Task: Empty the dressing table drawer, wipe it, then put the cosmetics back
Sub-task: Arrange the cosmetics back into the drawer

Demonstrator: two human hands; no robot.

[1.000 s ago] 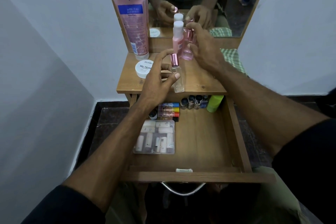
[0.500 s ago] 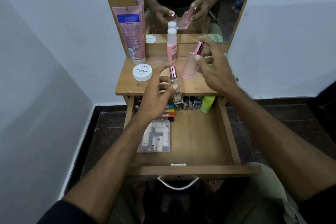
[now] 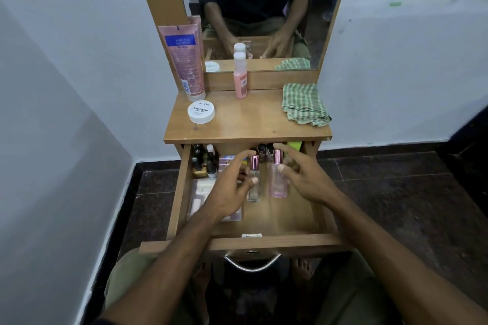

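At left hand: clear glass bottle, rose-metallic cap. At right hand: pale pink glass bottle, same cap colour. Beyond right hand: green-and-white checked cloth on tan wooden bench. Beyond left hand: white round jar, black lettering; pink plastic tube, blue label.

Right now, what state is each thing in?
drawer: pulled open, partly filled.
clear bottle: upright, capped, held by left hand.
pink bottle: upright, capped, held by right hand.
pink tube: standing cap-down on tabletop.
white jar: lid on.
peach bottle: upright, capped.
checked cloth: folded.
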